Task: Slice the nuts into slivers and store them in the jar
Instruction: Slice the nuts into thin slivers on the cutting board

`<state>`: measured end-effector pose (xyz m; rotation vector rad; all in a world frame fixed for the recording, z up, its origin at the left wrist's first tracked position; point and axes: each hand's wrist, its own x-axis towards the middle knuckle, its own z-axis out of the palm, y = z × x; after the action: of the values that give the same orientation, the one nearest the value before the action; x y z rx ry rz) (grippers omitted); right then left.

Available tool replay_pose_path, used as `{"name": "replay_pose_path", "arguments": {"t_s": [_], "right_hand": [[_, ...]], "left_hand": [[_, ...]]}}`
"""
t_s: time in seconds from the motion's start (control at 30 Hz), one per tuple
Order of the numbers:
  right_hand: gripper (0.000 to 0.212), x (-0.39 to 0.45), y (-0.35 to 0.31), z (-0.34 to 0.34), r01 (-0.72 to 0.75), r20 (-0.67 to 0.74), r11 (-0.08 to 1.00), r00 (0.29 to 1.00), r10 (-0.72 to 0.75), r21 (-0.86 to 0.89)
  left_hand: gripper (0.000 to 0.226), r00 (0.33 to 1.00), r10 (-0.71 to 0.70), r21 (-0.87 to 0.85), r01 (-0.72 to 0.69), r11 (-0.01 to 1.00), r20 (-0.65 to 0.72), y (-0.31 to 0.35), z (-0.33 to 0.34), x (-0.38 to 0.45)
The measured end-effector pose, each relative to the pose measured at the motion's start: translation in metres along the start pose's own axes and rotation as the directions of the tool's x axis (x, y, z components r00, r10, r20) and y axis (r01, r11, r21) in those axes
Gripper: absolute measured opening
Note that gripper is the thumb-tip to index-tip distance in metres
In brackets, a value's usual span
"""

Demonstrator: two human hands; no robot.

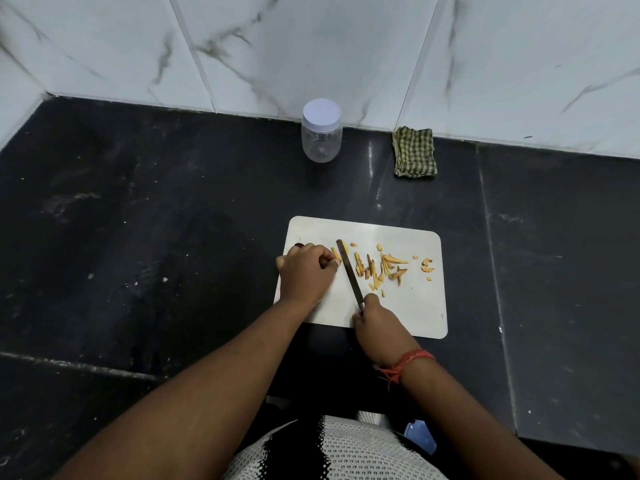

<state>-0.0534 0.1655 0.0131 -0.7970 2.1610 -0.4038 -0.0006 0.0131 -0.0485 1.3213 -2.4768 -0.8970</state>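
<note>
right hand: nearest one, fist wrapped round the knife handle at the board's near edge, index finger up on the spine. Red thread round that wrist.
right arm: comes in from lower right, angled up-left.
knife: thin blade, runs away from the hand and leans left, tip over the far-middle of the board, right beside the left fingertips.
left hand: on the board's left part, fingers curled tight, tips pinching a nut against the board just left of the blade.
left arm: long diagonal from lower left.
board: white, flat on the black counter.
slivers: yellowish, scattered right of the blade, a few bits near the right edge.
jar: way back by the tiled wall, upright, lid on, looks empty.
cloth: green checked, folded, right of the jar.
</note>
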Motion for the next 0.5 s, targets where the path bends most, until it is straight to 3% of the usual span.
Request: {"name": "replay_pose_path", "arguments": {"t_s": [0.5], "right_hand": [[0.014, 0.0089, -0.0003, 0.0061, 0.004, -0.016, 0.999, 1.0, -0.005, -0.051]], "left_hand": [[0.006, 1.0, -0.022, -0.005, 0.022, 1.0, -0.012, 0.0016, 0.0023, 0.0029]]}}
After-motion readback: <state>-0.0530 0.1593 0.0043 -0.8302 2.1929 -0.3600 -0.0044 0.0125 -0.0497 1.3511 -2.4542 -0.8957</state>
